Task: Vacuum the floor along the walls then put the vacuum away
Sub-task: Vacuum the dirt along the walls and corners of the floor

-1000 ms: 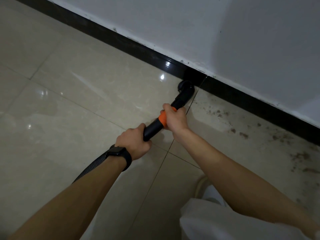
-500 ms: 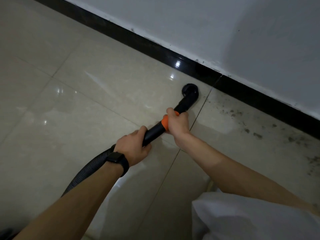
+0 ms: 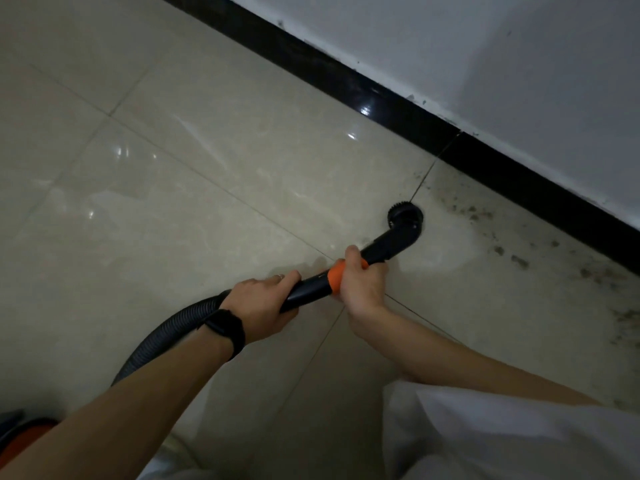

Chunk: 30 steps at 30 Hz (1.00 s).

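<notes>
Both hands hold a black vacuum wand (image 3: 379, 250) with an orange collar. My right hand (image 3: 363, 282) grips it at the collar, and my left hand (image 3: 265, 304), with a black watch on the wrist, grips the rear end where the ribbed black hose (image 3: 166, 336) joins. The round brush head (image 3: 404, 216) rests on the beige tile floor (image 3: 207, 188), a short way out from the black baseboard (image 3: 398, 109). Dark dirt specks (image 3: 512, 258) lie on the tile to the right of the brush. An orange and black piece of the vacuum body (image 3: 24, 427) shows at the bottom left.
A white wall (image 3: 485, 64) rises above the baseboard and runs diagonally from top centre to the right edge. White clothing (image 3: 502, 434) fills the bottom right. Glossy tiles with grout lines stretch to the left.
The brush head has drawn back from the baseboard and shifted right toward the dirt. Both hands moved with it, and the vacuum body has come into view at the bottom left.
</notes>
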Available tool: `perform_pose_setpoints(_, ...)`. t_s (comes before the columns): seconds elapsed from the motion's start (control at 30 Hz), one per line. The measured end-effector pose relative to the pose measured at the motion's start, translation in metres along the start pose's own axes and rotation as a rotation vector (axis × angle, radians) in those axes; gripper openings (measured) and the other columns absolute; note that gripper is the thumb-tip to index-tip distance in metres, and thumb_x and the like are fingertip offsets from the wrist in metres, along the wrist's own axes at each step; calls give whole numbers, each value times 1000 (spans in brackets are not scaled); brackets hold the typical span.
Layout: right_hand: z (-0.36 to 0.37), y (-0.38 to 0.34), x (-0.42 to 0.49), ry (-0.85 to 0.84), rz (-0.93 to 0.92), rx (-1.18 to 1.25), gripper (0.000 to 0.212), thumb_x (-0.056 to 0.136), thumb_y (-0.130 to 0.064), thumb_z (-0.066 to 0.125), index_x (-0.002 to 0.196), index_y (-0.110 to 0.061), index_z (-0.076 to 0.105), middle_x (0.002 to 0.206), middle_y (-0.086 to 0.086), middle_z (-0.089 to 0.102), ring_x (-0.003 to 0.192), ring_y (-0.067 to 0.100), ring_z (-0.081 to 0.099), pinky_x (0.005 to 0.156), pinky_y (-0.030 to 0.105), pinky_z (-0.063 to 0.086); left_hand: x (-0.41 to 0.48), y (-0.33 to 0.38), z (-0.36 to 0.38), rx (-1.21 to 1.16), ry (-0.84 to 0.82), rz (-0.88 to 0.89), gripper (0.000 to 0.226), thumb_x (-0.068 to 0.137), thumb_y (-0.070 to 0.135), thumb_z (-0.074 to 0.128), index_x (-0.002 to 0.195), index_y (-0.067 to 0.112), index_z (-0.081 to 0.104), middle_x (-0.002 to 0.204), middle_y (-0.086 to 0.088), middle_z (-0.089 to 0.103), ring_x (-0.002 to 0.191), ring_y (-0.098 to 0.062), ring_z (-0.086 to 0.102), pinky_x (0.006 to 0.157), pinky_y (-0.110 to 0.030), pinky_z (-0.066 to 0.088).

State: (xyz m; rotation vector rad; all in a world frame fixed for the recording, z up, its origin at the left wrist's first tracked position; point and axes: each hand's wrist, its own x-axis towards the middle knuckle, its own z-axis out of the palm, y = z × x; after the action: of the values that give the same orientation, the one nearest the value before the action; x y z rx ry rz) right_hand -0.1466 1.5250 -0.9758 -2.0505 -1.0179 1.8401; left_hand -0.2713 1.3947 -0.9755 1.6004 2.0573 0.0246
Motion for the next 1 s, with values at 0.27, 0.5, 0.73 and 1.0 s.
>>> perform_pose_setpoints(0.27, -7, -25, 29, 25, -97, -2, 43, 102, -43, 55, 128, -12, 40, 94, 1, 69, 86, 16, 68, 90, 44, 59, 34, 16, -7, -72, 17, -28, 38, 88, 71, 42, 99, 36, 31, 83, 11, 55, 62, -17, 55, 53, -28, 34)
perform_pose_setpoints(0.5, -7, -41, 42, 14, -129, 33, 40, 103, -35, 55, 129, -9, 40, 80, -5, 68, 60, 2, 67, 60, 21, 55, 52, 21, -16, -97, -2, -79, 36, 87, 74, 38, 94, 41, 23, 83, 13, 54, 64, -13, 52, 54, -28, 35)
perform_pose_setpoints(0.73, -12, -64, 60, 26, -124, 38, 43, 100, -38, 57, 130, -10, 43, 89, -4, 69, 89, 16, 69, 94, 47, 59, 72, 31, -24, -132, 66, -67, 45, 83, 76, 30, 106, 37, 30, 86, 14, 48, 62, -15, 51, 54, -30, 37)
perform_pose_setpoints(1.0, -4, -68, 63, -160, -100, 286, 59, 91, -34, 70, 137, -12, 40, 74, 6, 77, 68, 31, 77, 78, 50, 65, 72, 26, -29, -176, 106, -111, 46, 82, 77, 32, 105, 36, 35, 81, 14, 46, 65, -18, 54, 55, -30, 40)
